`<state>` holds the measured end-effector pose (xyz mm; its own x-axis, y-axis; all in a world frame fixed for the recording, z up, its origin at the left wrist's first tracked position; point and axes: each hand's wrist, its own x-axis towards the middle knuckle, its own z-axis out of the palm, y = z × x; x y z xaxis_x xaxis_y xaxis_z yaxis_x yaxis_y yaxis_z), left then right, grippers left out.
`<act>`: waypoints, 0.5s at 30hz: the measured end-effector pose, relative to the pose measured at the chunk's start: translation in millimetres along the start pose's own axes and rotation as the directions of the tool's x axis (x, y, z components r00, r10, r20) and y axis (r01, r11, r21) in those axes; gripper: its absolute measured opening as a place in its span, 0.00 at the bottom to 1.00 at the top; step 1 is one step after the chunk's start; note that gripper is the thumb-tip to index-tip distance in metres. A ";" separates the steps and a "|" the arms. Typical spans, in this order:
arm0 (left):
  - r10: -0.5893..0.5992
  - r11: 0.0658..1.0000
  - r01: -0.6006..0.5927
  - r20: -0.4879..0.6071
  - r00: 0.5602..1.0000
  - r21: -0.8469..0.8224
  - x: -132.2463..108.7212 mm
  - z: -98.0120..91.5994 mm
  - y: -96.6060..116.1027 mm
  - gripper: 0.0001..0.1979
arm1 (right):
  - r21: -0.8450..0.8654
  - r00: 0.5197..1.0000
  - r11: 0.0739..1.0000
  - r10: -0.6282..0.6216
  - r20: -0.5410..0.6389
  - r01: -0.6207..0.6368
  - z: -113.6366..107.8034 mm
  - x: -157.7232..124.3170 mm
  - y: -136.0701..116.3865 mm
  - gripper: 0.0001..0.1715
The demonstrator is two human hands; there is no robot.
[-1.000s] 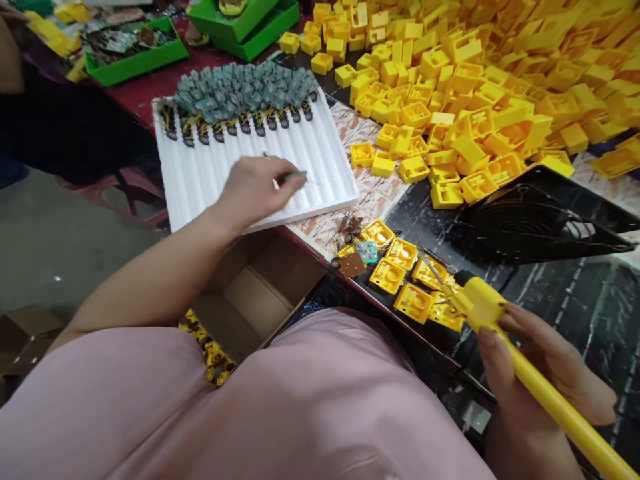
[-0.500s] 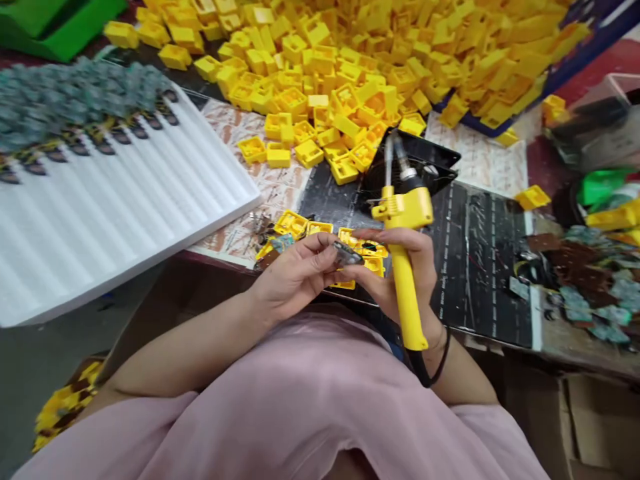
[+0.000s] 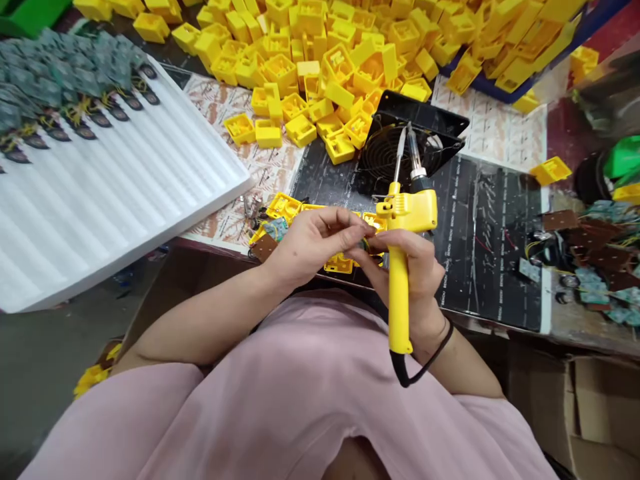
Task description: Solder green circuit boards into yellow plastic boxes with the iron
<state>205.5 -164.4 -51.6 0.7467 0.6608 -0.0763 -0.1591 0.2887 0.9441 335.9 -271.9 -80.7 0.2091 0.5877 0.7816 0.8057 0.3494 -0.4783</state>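
Observation:
A yellow soldering gun (image 3: 399,280) rests upright in my right hand (image 3: 417,270), its metal tips pointing away from me. The thumb and forefinger of that hand also reach toward the fingertips of my left hand (image 3: 320,243). Pinched closed, my left hand meets them; a small piece with a bit of thin wire (image 3: 365,245) shows there, mostly hidden by fingers. Beneath both hands lie several open yellow housings (image 3: 339,263). A small circuit board (image 3: 275,230) lies beside my left hand.
A heap of yellow housings (image 3: 300,67) spreads across the back. Beyond the soldering gun's tips stands a black fan (image 3: 400,143). On the left, a white foam tray (image 3: 150,180) bears rows of wired boards (image 3: 65,80). More boards (image 3: 595,283) lie at right.
My fingertips have drawn together over the small dark piece that showed between them before, and it is now mostly covered. My left hand has shifted slightly right. The view has shifted a little.

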 end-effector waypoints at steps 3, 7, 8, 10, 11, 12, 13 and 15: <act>-0.028 0.997 0.023 -0.066 0.997 -0.068 -0.5 -6.0 1.6 0.27 | 0.035 1.000 0.999 -0.012 -0.015 0.013 -5.2 -1.1 1.5 0.31; 0.075 0.989 -0.055 -0.140 0.987 0.140 5.6 -22.1 5.6 0.27 | 0.044 1.000 0.999 0.019 0.018 -0.020 -6.1 -0.7 3.5 0.28; 0.128 0.972 -0.096 -0.143 0.981 0.212 7.4 -25.9 4.5 0.26 | 0.042 0.998 0.998 0.041 0.044 -0.042 -4.6 -0.9 4.7 0.27; 0.231 0.912 -0.178 -0.106 0.967 0.369 9.7 -33.3 0.7 0.21 | 0.038 0.996 0.997 0.058 0.066 -0.060 -1.9 -1.3 8.4 0.25; 0.273 0.860 -0.215 -0.061 0.960 0.462 9.9 -36.8 -1.0 0.18 | 0.035 0.998 0.998 0.045 0.049 -0.047 -1.7 -1.4 10.9 0.24; 0.301 0.789 -0.248 -0.003 0.953 0.563 9.5 -40.2 -2.1 0.15 | 0.029 1.000 0.999 0.023 0.015 -0.023 -3.0 -1.6 13.9 0.23; 0.318 0.696 -0.275 0.059 0.946 0.663 8.9 -43.1 -2.5 0.12 | 0.027 0.999 1.000 0.003 -0.035 -0.002 -6.0 -2.0 17.1 0.23; 0.305 0.488 -0.301 0.163 0.938 0.819 8.0 -46.2 -1.8 0.10 | 0.046 0.991 0.999 -0.018 -0.135 0.025 -16.8 -4.2 23.5 0.23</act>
<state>182.0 -127.6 -68.7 0.7573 0.5951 0.2690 0.2262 -0.6254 0.7468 363.2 -278.5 -88.5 0.2671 0.4776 0.8370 0.7845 0.3966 -0.4767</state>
